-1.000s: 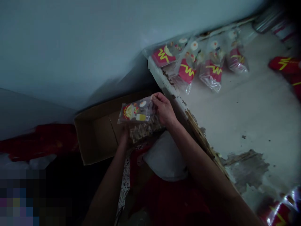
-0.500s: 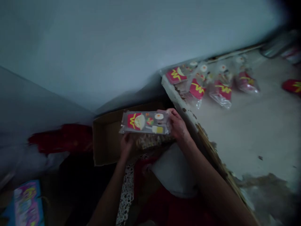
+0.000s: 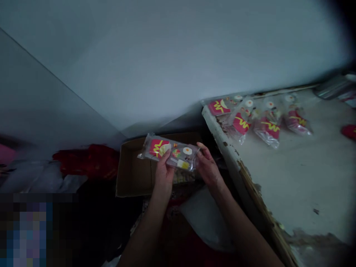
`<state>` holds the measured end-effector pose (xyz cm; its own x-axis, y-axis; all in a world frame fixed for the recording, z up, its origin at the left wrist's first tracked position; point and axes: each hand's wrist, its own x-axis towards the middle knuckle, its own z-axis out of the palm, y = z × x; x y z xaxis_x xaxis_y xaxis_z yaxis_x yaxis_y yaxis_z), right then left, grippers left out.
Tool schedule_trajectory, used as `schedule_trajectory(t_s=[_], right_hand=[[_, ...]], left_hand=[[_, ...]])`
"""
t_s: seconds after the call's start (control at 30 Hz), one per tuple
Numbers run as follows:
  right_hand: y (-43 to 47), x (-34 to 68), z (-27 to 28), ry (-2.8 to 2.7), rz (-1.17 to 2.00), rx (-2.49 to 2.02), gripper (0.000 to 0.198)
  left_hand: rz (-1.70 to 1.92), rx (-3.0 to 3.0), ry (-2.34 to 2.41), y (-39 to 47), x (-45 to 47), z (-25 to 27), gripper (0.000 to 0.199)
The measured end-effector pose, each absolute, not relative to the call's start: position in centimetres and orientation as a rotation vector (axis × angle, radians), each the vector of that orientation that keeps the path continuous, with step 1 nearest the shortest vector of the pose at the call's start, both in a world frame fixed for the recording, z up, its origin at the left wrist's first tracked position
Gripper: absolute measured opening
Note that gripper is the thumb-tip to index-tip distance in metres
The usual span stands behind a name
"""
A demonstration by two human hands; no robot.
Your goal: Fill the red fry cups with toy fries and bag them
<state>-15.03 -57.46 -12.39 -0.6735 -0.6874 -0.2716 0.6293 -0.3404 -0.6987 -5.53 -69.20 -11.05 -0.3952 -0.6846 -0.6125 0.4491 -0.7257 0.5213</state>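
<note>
A clear plastic packet of toy food point(image 3: 183, 151) lies between my two hands, slightly tilted down to the right. Inside show a red piece with a yellow zigzag, an egg shape and a yellow-and-white piece. My left hand point(image 3: 164, 170) grips its lower edge, thumb on top. At the right end, the fingers of my right hand point(image 3: 207, 163) are closed on the packet. Below it stands an open cardboard box point(image 3: 130, 178), with small packaged items, too dim to name, at its right side.
Several similar toy packets point(image 3: 269, 128) lie along the back of a worn white tabletop point(image 3: 283, 178) with chipped edges. A pale wall point(image 3: 167, 74) rises behind. Left of the box is a red bundle point(image 3: 89, 161) beside clear plastic wrapping point(image 3: 41, 176).
My left hand has come up from beneath and now holds the packet with its thumb on top. The packet has tilted, right end lower. The view has shifted, too.
</note>
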Motion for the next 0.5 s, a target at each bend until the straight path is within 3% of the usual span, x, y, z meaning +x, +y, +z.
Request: schedule_trajectory(t_s=[0.13, 0.5], right_hand=[[-56.7, -13.5, -12.7, 1.011, -1.915, -0.083, 0.055], [-56.0, -12.8, -12.8, 1.169, -1.726, 0.113, 0.043]], left_hand=[[-2.112, 1.144, -0.371, -70.3, -5.1, -11.2, 0.027], [-2.098, 1.222, -0.455, -69.9, -5.6, -11.1, 0.028]])
